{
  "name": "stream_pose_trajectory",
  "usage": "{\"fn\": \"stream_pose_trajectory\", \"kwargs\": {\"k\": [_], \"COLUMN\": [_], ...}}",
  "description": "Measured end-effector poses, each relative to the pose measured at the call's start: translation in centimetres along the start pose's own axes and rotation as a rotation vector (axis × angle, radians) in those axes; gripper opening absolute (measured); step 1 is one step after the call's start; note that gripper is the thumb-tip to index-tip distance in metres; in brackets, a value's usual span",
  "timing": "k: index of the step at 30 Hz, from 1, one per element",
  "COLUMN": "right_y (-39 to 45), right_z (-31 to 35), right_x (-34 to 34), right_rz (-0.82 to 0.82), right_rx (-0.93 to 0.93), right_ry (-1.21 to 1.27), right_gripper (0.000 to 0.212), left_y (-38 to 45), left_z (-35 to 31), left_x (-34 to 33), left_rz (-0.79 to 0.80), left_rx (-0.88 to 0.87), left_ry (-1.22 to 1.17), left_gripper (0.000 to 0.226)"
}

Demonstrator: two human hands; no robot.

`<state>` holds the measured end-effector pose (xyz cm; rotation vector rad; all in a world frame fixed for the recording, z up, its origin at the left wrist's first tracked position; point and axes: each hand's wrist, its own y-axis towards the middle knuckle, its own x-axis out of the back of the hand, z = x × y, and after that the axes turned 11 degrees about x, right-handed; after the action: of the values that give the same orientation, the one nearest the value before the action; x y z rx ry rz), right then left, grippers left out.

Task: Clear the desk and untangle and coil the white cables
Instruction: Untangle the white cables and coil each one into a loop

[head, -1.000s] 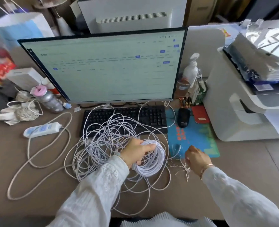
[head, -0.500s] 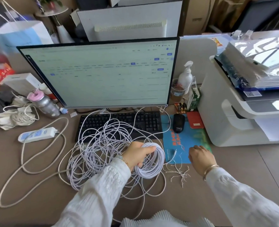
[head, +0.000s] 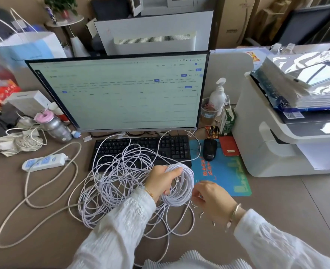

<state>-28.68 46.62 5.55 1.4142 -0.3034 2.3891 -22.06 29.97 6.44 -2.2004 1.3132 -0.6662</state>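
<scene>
A tangle of thin white cable point(head: 119, 183) lies on the brown desk point(head: 276, 206), spilling over the front of the black keyboard point(head: 140, 149). My left hand point(head: 161, 181) grips a neat coil of the same white cable point(head: 185, 191) and holds it just above the desk, right of the tangle. Loose loops trail from the coil toward me. My right hand point(head: 211, 199) sits right beside the coil with its fingers curled down. It pinches some thin white ties point(head: 201, 215), whose ends stick out below the hand.
A monitor point(head: 121, 94) stands behind the keyboard. To the right are a mouse point(head: 209, 149) on a blue pad point(head: 226, 177) and a large printer point(head: 272, 144). At left lie a power strip point(head: 43, 162) with a thick beige cord point(head: 49, 193), a bottle point(head: 56, 127) and another cable bundle point(head: 22, 141).
My right hand has moved left from the blue pad to the coil and closed over the ties that lay on the desk. My left hand keeps its grip on the coil.
</scene>
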Motion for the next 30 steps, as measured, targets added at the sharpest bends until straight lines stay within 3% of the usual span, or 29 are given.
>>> {"fn": "stream_pose_trajectory", "kwargs": {"k": [4, 9, 12, 20, 22, 25, 30], "right_y": [1.6, 1.8, 1.5, 1.1, 1.1, 1.2, 1.7], "right_z": [0.3, 1.1, 1.3, 0.3, 0.0, -0.4, -1.2], "right_x": [-0.2, -0.4, -0.4, -0.1, 0.4, 1.3, 2.3], "right_rz": [-0.155, -0.415, -0.507, -0.434, -0.391, -0.369, -0.295], "right_rx": [0.051, 0.103, 0.139, 0.232, 0.265, 0.298, 0.37], "right_ry": [-0.022, -0.088, -0.109, -0.022, 0.01, 0.044, 0.092], "right_gripper": [0.008, 0.018, 0.027, 0.012, 0.017, 0.023, 0.007], "left_y": [-1.3, -2.4, -2.6, -2.3, -2.4, -2.4, -2.6], "left_z": [-0.3, -0.9, -0.8, -0.1, -0.1, -0.3, -0.8], "left_x": [-1.1, -1.4, -1.4, -1.2, -1.2, -1.0, -0.6], "left_rz": [-0.008, -0.108, -0.156, -0.194, -0.189, -0.154, -0.048], "left_rx": [-0.091, -0.148, -0.205, -0.318, -0.32, -0.295, -0.196], "left_ry": [0.134, 0.221, 0.343, 0.41, 0.442, 0.505, 0.537], "left_gripper": [0.045, 0.062, 0.058, 0.042, 0.041, 0.037, 0.032]}}
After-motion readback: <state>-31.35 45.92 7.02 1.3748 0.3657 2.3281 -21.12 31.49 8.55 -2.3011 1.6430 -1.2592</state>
